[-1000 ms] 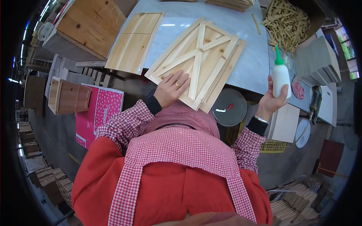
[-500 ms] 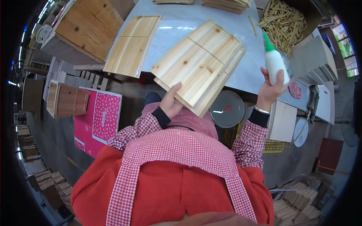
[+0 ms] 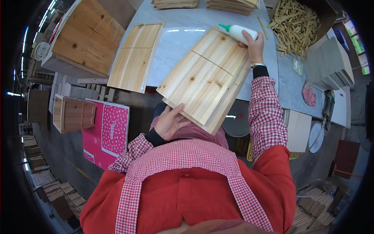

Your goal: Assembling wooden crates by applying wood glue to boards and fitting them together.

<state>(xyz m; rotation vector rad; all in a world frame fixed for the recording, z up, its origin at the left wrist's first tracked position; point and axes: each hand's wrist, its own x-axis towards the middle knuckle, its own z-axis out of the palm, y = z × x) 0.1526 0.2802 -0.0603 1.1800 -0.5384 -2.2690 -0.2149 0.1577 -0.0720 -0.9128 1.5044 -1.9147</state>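
Observation:
A tapered assembly of pale wooden panels (image 3: 198,76) lies tilted before me, its far end over the table and its near end above my lap. A groove crosses its top board, and another board shows beneath along its right side. My left hand (image 3: 170,121) grips the near left edge, fingertips on the top. In my right hand (image 3: 255,46) is a white squeeze bottle (image 3: 238,32) with a green nozzle, held sideways at the panels' far right corner with the nozzle pointing left. To the left, a similar grooved panel (image 3: 134,58) lies on the table.
The pale table (image 3: 175,39) bears stacked boards (image 3: 231,6) at the back. A box of thin wood strips (image 3: 294,29) stands far right, near grey stacked boards (image 3: 331,58) and a pink cloth (image 3: 309,94). At left are a large wooden box (image 3: 91,35) and a wooden bucket (image 3: 76,113).
My right hand has carried the bottle forward and left to the panels' far end, tipping it from upright to sideways. The panels have shifted slightly toward me; my left hand has moved nearer too.

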